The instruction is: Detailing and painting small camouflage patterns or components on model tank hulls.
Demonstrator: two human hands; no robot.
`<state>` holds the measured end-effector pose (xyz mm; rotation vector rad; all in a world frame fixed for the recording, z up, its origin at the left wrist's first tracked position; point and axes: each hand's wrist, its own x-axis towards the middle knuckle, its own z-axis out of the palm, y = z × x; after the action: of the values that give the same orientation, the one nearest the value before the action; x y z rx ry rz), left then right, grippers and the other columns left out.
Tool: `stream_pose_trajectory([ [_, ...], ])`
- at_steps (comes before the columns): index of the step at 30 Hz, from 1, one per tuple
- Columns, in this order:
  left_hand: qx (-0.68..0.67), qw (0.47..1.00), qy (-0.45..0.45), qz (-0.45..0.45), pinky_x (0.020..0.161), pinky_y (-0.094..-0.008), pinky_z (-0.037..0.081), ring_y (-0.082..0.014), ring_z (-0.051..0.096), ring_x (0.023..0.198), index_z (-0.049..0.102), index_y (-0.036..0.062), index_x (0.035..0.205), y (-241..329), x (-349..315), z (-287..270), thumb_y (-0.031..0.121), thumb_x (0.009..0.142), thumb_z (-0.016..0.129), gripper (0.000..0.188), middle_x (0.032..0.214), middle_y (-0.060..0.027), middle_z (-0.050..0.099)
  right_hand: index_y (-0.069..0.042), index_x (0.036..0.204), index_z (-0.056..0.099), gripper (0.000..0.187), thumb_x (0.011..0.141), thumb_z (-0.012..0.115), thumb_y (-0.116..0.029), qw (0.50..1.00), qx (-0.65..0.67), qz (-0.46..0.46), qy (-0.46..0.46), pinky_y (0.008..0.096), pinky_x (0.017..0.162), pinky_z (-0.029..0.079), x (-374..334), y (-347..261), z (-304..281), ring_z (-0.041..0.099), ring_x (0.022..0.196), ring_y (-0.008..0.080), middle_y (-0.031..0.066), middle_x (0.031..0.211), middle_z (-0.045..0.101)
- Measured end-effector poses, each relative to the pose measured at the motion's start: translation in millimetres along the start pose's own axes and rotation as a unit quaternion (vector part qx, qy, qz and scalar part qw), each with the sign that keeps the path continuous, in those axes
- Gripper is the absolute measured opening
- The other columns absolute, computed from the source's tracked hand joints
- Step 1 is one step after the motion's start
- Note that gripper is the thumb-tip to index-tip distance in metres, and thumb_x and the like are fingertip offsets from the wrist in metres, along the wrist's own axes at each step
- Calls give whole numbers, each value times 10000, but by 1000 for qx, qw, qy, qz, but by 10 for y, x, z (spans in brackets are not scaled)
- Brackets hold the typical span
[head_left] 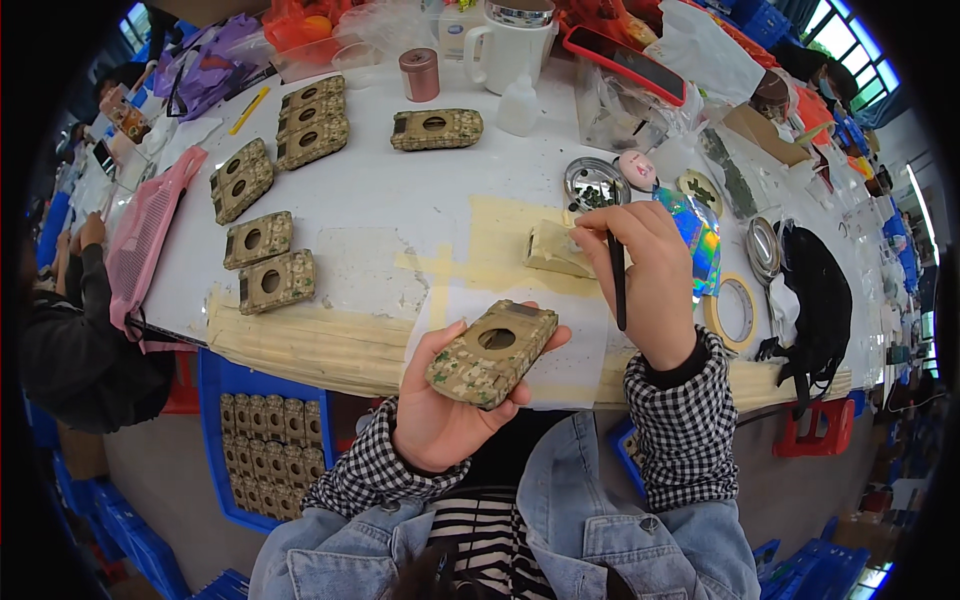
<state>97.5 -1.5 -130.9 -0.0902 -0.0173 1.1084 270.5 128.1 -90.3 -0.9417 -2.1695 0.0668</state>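
Note:
My left hand (pixel 445 390) is closed around a camouflage-painted toy tank hull (pixel 466 372) with a round hole in its top, tilted over the table's near edge. My right hand (pixel 645 270) pinches a slim black tool (pixel 618 285); its kind is unclear, since the fingers cover much of it. Those fingertips are beside a small block wrapped in yellowish tape (pixel 557 249), on a patch of masking tape (pixel 490 215). Beyond it stands a round metal dish (pixel 597 185) with small dark green bits. Another hull (pixel 437 130) lies farther back.
Several more hulls (pixel 270 282) sit at the left. A blue crate (pixel 210 420) below the table edge holds rows of them. A white mug (pixel 510 50) and a red-cased phone (pixel 625 65) are at the back. To the right are a tape roll (pixel 712 312) and a black bag (pixel 815 300).

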Motion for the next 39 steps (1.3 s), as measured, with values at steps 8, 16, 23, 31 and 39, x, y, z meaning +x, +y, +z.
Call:
stream_pose_trajectory([
  [8, -17, 1000, -3, -14, 785, -329, 578, -280, 660, 870, 245, 32, 1419, 7, -22, 0, 350, 974, 281, 548, 1412, -273, 312, -21, 923, 650, 206, 732, 710, 23, 984, 141, 9, 108, 293, 619, 445, -63, -376, -305, 556, 689, 218, 92, 739, 582],
  [16, 17, 999, 34, -12, 733, -330, 576, -289, 661, 846, 408, 34, 1326, -30, -66, -82, 368, 967, 325, 497, 1165, -150, 577, -10, 949, 616, 130, 824, 645, 5, 904, 416, 79, -55, 241, 617, 396, -311, -638, -258, 484, 677, 132, 64, 784, 565],
  [23, 24, 999, 37, -12, 753, -334, 572, -279, 663, 842, 447, 40, 1287, -22, -86, -69, 384, 963, 341, 484, 1120, -129, 599, -7, 925, 610, 88, 841, 638, -16, 897, 429, 86, -57, 232, 609, 385, -314, -661, -200, 469, 667, 119, 52, 776, 550],
  [31, 19, 999, 43, -10, 767, -339, 570, -271, 660, 856, 451, 45, 1286, -22, -80, -74, 380, 962, 352, 477, 1119, -124, 601, -11, 925, 616, 90, 838, 639, -14, 899, 425, 84, -61, 235, 603, 383, -318, -652, -188, 468, 663, 124, 50, 762, 550],
  [39, 22, 999, 37, -11, 769, -339, 570, -270, 658, 868, 452, 39, 1284, -12, -80, -71, 378, 962, 350, 478, 1122, -127, 599, 0, 924, 612, 76, 850, 623, -4, 898, 426, 85, -67, 229, 607, 390, -300, -663, -202, 472, 666, 114, 58, 791, 555],
])
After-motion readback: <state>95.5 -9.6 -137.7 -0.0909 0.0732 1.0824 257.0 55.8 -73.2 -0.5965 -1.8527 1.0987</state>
